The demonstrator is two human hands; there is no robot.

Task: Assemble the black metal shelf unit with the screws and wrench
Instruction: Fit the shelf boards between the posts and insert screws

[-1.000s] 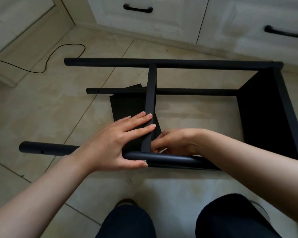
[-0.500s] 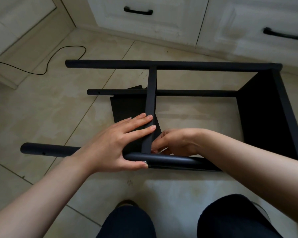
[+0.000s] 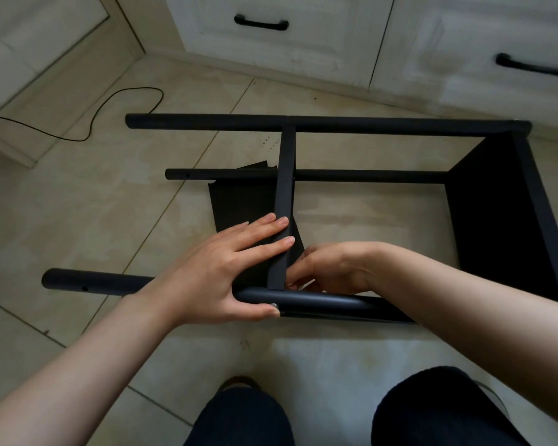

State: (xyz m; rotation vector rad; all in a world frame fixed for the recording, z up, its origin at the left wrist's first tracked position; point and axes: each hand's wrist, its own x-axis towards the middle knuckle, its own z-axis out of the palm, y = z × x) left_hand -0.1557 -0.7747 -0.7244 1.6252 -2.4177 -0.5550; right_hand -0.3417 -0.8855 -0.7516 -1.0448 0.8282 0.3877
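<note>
At lower centre of the frame, the left hand (image 3: pixel 219 272) is bracing the joint exactly as it was a second ago: its fingers (image 3: pixel 264 228) are lying straight across the flat black metal crossbar (image 3: pixel 285 188) while the thumb is hooking under the near round black metal tube (image 3: pixel 329 302), beside a small silver screw head (image 3: pixel 274 305). Nothing in the frame has shifted; only the view has drifted slightly. The right hand (image 3: pixel 332 268) is working just right of the crossbar's lower end, fingers curled in toward the joint; what they are pinching cannot be told, as it is hidden. The black metal shelf unit (image 3: pixel 503 201) is lying on its side on the beige tiled floor (image 3: pixel 78 204), spanning the middle of the frame, its solid end panel at right. No wrench is visible. In my judgement, the unchanged hold means this fastening is being seated by hand and is not yet finished.
</note>
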